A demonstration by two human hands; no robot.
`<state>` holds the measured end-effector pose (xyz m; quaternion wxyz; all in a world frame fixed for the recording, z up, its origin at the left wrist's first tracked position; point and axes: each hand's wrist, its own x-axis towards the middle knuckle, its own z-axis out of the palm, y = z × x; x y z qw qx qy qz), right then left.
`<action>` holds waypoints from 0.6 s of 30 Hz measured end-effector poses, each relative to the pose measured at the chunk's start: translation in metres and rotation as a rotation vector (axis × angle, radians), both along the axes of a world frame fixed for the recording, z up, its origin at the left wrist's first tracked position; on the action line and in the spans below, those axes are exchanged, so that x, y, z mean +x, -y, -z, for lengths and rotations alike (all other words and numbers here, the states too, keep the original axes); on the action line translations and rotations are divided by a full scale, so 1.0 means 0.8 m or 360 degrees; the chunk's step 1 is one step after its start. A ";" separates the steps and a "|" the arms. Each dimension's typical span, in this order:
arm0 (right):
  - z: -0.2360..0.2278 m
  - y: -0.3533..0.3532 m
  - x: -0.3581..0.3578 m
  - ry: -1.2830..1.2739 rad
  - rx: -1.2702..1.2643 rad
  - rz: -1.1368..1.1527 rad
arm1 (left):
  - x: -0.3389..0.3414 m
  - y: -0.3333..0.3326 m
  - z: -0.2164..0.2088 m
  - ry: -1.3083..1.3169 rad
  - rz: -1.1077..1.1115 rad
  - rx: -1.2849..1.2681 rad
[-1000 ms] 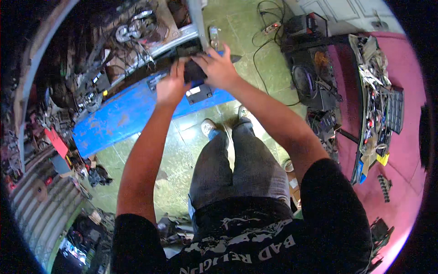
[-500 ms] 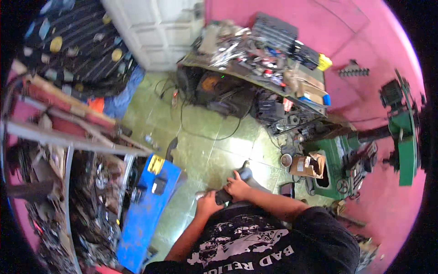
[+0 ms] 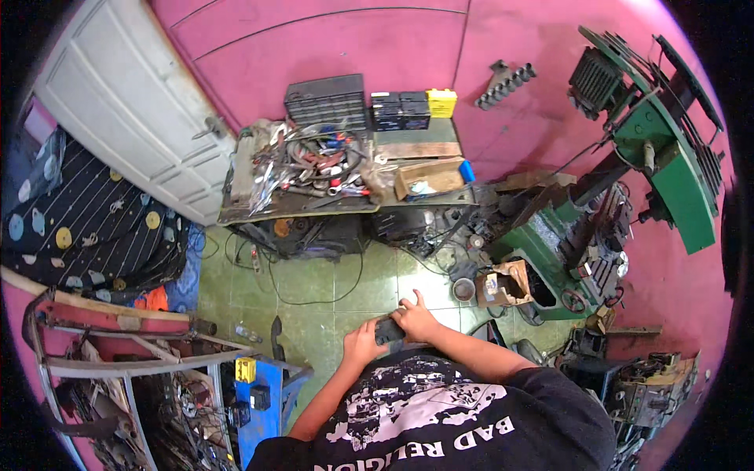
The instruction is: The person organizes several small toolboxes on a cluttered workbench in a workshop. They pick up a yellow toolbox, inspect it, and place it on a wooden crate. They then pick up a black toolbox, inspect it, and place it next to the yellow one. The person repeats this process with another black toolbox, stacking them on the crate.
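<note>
Both hands hold a small dark block-shaped object (image 3: 389, 330) in front of my black shirt; its exact kind cannot be made out. My left hand (image 3: 360, 345) is closed on its left side. Around its right end, my right hand (image 3: 416, 321) is closed, with the index finger sticking up and away. The fingers cover part of the object. Beyond the hands lies the green tiled floor (image 3: 302, 318).
A workbench (image 3: 302, 209) heaped with hand tools stands against the pink wall, a drawer cabinet (image 3: 326, 102) on it. A green machine (image 3: 667, 145) stands at right, near a torn cardboard box (image 3: 503, 284). Cluttered shelving (image 3: 137, 366) and a blue panel (image 3: 269, 385) are at lower left.
The view has turned, so the workbench now sits further left and the green machine shows more fully. My hands remain together on the dark object, the right index finger raised more.
</note>
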<state>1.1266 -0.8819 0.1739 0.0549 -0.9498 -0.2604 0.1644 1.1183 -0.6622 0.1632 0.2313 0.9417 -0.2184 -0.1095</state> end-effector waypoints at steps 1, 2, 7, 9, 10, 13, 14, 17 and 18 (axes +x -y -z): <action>-0.007 0.017 0.009 0.0065 0.0025 0.0044 | 0.015 0.016 -0.004 0.0028 0.0034 -0.0014; 0.002 0.032 0.020 -0.0001 -0.0021 0.0080 | 0.030 0.031 -0.008 0.0053 0.0077 -0.0032; -0.024 0.089 0.076 0.0268 0.0138 0.0303 | 0.123 0.083 -0.031 0.0156 0.0179 -0.0010; -0.041 0.109 0.110 0.0384 0.0188 0.0356 | 0.165 0.106 -0.059 0.0226 0.0203 0.0043; -0.052 0.117 0.131 0.0444 0.0203 0.0387 | 0.188 0.114 -0.065 0.0300 0.0220 0.0061; -0.066 0.148 0.193 0.0712 0.0293 0.0467 | 0.269 0.144 -0.087 0.0408 0.0306 -0.0026; -0.075 0.156 0.216 0.0727 0.0275 0.0486 | 0.297 0.153 -0.091 0.0422 0.0329 -0.0071; -0.095 0.179 0.295 0.0746 0.0211 0.0537 | 0.382 0.177 -0.097 0.0630 0.0372 -0.0121; -0.102 0.186 0.319 0.0776 0.0219 0.0562 | 0.411 0.188 -0.107 0.0667 0.0396 -0.0152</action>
